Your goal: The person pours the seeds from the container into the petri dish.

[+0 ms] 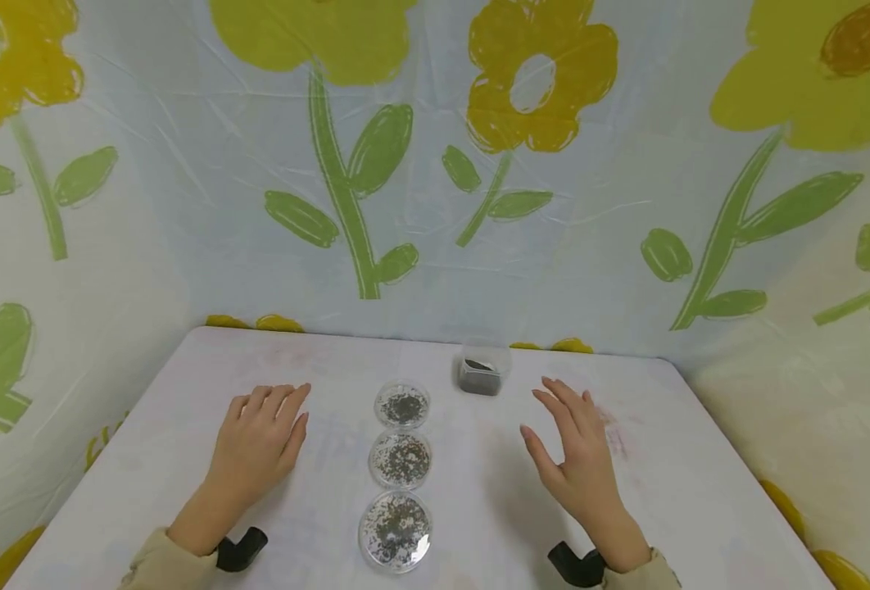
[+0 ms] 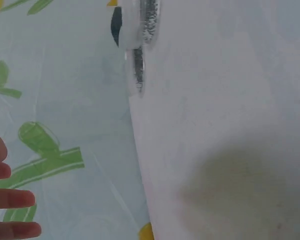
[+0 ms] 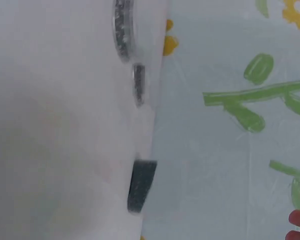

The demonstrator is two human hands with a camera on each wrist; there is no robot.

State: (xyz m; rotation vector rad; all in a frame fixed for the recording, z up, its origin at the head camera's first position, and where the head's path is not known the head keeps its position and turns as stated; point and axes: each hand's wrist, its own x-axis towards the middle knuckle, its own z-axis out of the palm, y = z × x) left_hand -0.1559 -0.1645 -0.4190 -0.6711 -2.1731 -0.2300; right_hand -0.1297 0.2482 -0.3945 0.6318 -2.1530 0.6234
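Note:
Three round clear dishes stand in a column on the white table: a far dish (image 1: 402, 405), a middle dish (image 1: 401, 460) and a near dish (image 1: 395, 531). Dark and pale specks are scattered in each. Behind them, slightly right, is a small clear box (image 1: 480, 377) part filled with dark material. To the left of the dishes my left hand (image 1: 258, 442) is held with relaxed fingers and grips nothing. My right hand (image 1: 577, 459) is over the table on the other side, nearest the box, its fingers spread and holding nothing. Only fingertips show in both wrist views.
The white table (image 1: 317, 524) ends at a flower-patterned cloth (image 1: 435, 279) behind and at both sides. Black wrist mounts, a left one (image 1: 242, 549) and a right one (image 1: 577, 565), stick out below the hands.

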